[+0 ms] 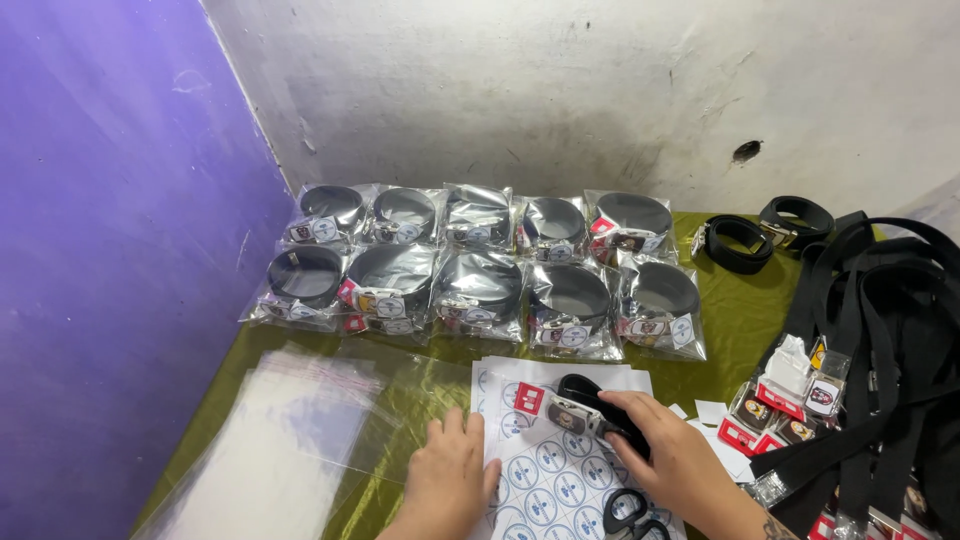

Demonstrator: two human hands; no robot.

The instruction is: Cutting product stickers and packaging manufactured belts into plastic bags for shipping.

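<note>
My right hand (672, 450) grips a coiled black belt (583, 392) with a metal buckle (573, 416) and a red tag, holding it over a white sheet of round stickers (548, 470). My left hand (447, 470) lies flat with fingers apart on the left edge of that sheet, holding nothing. Black scissors (630, 512) lie on the sheet near my right wrist.
Two rows of bagged coiled belts (480, 270) line the back of the green table (740, 320). Clear empty bags (300, 430) are stacked at left. Loose black belts (880, 330), two coiled ones (765, 235) and packed buckles (790, 400) sit at right. Walls close in behind and left.
</note>
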